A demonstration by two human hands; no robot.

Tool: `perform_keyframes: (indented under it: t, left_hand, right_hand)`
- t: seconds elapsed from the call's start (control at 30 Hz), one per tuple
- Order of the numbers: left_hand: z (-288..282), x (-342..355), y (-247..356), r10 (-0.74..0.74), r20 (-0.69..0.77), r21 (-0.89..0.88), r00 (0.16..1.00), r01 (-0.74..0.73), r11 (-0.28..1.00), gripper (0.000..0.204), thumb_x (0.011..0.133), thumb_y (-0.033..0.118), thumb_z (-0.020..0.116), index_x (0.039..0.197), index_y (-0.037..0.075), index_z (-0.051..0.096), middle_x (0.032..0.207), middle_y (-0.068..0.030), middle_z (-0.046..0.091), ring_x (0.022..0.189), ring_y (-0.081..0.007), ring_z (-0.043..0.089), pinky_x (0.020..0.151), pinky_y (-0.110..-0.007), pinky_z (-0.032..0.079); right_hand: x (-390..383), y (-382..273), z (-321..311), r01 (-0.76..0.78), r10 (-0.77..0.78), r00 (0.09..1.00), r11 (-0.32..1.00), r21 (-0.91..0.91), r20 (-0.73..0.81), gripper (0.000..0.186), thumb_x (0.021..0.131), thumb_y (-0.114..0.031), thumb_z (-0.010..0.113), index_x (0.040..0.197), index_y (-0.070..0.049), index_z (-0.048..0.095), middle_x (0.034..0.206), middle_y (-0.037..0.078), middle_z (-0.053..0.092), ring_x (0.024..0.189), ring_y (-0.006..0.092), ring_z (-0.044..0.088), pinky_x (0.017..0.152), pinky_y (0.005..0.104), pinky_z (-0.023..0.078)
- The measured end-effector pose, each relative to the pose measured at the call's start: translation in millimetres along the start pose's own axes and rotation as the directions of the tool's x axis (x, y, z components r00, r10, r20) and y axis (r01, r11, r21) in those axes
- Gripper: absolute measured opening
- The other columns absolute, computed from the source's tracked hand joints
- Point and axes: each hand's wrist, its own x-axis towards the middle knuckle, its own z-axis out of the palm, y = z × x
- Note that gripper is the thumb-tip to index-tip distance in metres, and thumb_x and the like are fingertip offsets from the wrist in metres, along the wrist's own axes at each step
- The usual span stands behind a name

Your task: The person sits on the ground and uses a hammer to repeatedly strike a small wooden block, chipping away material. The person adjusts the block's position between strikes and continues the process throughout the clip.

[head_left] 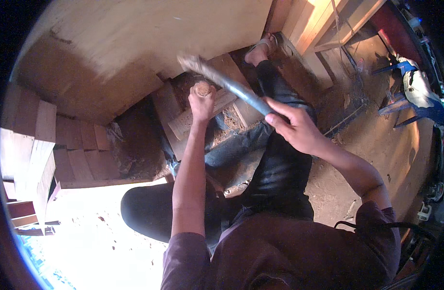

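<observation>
Hands first. Our left hand (202, 102) is fisted tight around the wooden handle of a chisel (203, 89), held upright with its butt end showing above the knuckles and its working end hidden below the fist. Our right hand (295, 128) is wrapped round the blue handle of a hammer (226, 79), which slants up and left so that its blurred head hangs just above the chisel butt.

The chisel stands on a plank (197, 116) that lies across other boards on the floor, near the knee of our right leg (280, 159), with sawdust and chips scattered about it.

Risks, as we judge them: the hammer head is blurred and close above the left fist, so a glancing blow could land on thumb or knuckles. A tilted chisel could skid off the plank towards the leg. The plank looks unclamped and could shift under a strike.

Pose: the left forearm runs straight up from the lower edge, wrist stiff and vertical. The right arm comes in from the right, elbow bent, wrist cocked inward.

Far right, a blue chair (415, 104) with white cloth stands well apart.
</observation>
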Motion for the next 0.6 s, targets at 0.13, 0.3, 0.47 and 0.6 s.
perform_keyframes:
  t: [0.13, 0.3, 0.47, 0.6]
  left_hand:
    - [-7.9, -5.9, 1.1, -0.085, 0.084, 0.018, 0.993, 0.084, 0.996, 0.022, 0.087, 0.020, 0.077, 0.089, -0.001, 0.069, 0.083, -0.0220, 0.070, 0.084, -0.0358, 0.071, 0.079, -0.045, 0.056]
    - [-22.0, 2.0, 6.9, 0.093, 0.111, 0.111, 0.989, -0.105, 0.988, 0.022, 0.085, 0.019, 0.078, 0.087, -0.001, 0.070, 0.082, -0.0210, 0.071, 0.082, -0.0359, 0.071, 0.079, -0.046, 0.056]
    - [-17.7, 0.4, 5.1, -0.077, 0.093, 0.043, 0.993, 0.073, 0.996, 0.025, 0.085, 0.021, 0.082, 0.086, -0.001, 0.071, 0.084, -0.0171, 0.075, 0.078, -0.0294, 0.072, 0.077, -0.041, 0.056]
    - [-21.9, 2.7, 7.3, -0.084, 0.064, 0.027, 0.994, 0.082, 0.996, 0.028, 0.087, 0.024, 0.083, 0.089, -0.001, 0.072, 0.087, -0.0144, 0.077, 0.079, -0.0254, 0.073, 0.078, -0.038, 0.057]
  right_hand:
    - [-9.1, -43.3, -44.9, -0.078, 0.093, 0.995, 0.957, 0.281, -0.041, 0.055, 0.110, -0.027, 0.058, 0.161, -0.010, 0.044, 0.073, -0.006, 0.047, 0.056, 0.0008, 0.040, 0.047, 0.0191, 0.033]
    - [22.7, -15.8, -54.9, -0.105, 0.160, 0.975, 0.941, 0.322, -0.152, 0.054, 0.110, -0.028, 0.058, 0.161, -0.013, 0.045, 0.069, -0.007, 0.043, 0.052, -0.0008, 0.038, 0.043, 0.0175, 0.031]
    - [95.1, 114.5, 21.1, -0.225, 0.179, 0.895, 0.972, -0.069, -0.408, 0.053, 0.106, -0.035, 0.064, 0.151, -0.008, 0.055, 0.084, 0.010, 0.065, 0.070, 0.0217, 0.061, 0.065, 0.0374, 0.051]
    - [115.6, 188.2, 82.4, -0.513, 0.385, 0.833, 0.807, -0.293, -0.396, 0.056, 0.097, -0.038, 0.072, 0.145, -0.010, 0.062, 0.115, 0.030, 0.072, 0.107, 0.0468, 0.070, 0.097, 0.0556, 0.055]
